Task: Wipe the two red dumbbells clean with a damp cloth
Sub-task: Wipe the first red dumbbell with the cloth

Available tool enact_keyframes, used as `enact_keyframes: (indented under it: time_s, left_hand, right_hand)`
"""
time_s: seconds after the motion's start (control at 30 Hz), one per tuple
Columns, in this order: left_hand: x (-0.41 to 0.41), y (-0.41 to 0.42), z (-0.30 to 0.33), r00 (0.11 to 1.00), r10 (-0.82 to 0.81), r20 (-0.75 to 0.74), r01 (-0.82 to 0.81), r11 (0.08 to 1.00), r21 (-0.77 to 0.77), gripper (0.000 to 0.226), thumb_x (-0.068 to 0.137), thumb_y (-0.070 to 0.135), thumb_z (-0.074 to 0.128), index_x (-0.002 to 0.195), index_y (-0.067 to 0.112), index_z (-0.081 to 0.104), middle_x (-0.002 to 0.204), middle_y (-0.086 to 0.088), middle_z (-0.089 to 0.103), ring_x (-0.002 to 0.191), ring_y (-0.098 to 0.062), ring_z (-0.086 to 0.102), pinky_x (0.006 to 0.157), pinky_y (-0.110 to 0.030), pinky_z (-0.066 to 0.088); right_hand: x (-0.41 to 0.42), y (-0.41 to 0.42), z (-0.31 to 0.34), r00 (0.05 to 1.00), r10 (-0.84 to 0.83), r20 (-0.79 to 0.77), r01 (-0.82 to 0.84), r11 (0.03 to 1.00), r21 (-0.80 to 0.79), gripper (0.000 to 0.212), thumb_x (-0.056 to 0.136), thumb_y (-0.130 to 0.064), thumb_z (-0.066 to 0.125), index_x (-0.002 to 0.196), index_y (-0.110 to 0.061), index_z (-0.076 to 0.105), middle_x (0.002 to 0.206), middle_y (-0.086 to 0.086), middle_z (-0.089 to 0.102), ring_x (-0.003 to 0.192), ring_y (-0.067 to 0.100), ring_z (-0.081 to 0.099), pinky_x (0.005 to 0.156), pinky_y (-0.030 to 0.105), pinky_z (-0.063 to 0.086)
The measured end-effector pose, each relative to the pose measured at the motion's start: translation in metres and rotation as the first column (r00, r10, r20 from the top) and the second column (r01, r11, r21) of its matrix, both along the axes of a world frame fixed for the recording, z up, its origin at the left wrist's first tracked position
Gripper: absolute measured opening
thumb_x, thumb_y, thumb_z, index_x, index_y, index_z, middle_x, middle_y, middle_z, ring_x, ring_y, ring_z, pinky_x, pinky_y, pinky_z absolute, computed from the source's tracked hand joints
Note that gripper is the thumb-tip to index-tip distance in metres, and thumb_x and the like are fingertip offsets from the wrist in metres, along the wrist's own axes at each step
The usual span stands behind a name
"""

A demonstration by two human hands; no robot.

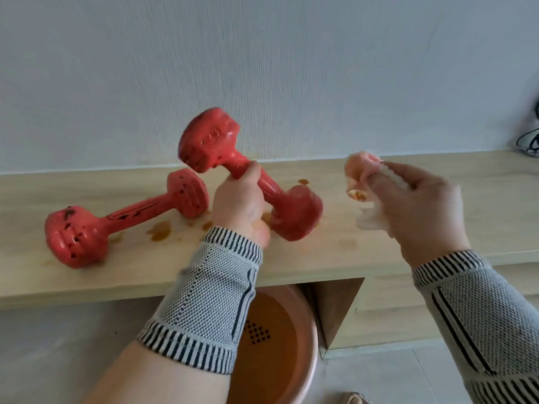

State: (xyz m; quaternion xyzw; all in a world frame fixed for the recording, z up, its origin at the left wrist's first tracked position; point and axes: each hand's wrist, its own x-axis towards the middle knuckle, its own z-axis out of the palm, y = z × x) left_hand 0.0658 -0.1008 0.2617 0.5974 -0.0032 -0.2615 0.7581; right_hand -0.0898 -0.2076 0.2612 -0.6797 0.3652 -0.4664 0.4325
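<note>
My left hand (pixel 240 208) grips the handle of one red dumbbell (pixel 210 144), tilted with its far head lifted and its near head (pixel 297 215) low over the wooden shelf (pixel 335 249). A second red dumbbell (pixel 87 228), chipped with dark spots, lies flat on the shelf to the left. My right hand (pixel 417 211) is raised to the right of the tilted dumbbell, holding a bunched white cloth (pixel 361 182) stained pink and orange; cloth and dumbbell are apart.
Brown wet patches (pixel 160 230) mark the shelf between the dumbbells. An orange-brown basin (pixel 280 345) with rusty water stands on the floor under the shelf edge. A pale wall rises right behind the shelf. Black cables (pixel 529 141) sit at the far right.
</note>
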Motion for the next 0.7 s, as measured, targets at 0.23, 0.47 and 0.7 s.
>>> enact_keyframes:
  time_s: [0.23,0.47,0.7]
  left_hand:
    - [0.019,0.020,0.015,0.984,-0.169,0.052,0.176,0.931,-0.320,0.006,0.094,0.011,0.053,0.092,0.011,0.059,0.067,-0.004,0.058,0.068,-0.017,0.058,0.068,-0.032,0.042]
    - [0.017,0.026,0.012,0.940,-0.144,0.308,0.236,0.929,-0.284,0.015,0.094,0.010,0.058,0.079,0.010,0.056,0.061,-0.003,0.056,0.056,-0.015,0.058,0.071,-0.036,0.050]
    - [0.019,0.035,0.013,0.916,-0.067,0.396,0.164,0.963,-0.216,0.009,0.097,0.012,0.056,0.094,0.004,0.055,0.065,-0.003,0.053,0.049,-0.008,0.053,0.052,-0.022,0.050]
  right_hand:
    - [0.029,0.020,0.030,0.915,0.361,-0.178,-0.358,0.932,0.049,0.017,0.086,-0.034,0.072,0.087,-0.018,0.077,0.072,0.004,0.075,0.051,0.017,0.065,0.034,0.015,0.034]
    - [0.072,0.048,0.037,0.720,0.382,-0.579,-0.491,0.870,-0.037,0.030,0.086,-0.037,0.066,0.069,-0.013,0.073,0.061,0.011,0.069,0.062,0.023,0.068,0.059,0.036,0.056]
    - [0.072,0.069,0.038,0.685,0.290,-0.669,-0.512,0.845,-0.157,0.033,0.089,-0.036,0.060,0.069,-0.012,0.071,0.051,0.008,0.064,0.057,0.022,0.066,0.056,0.035,0.053]
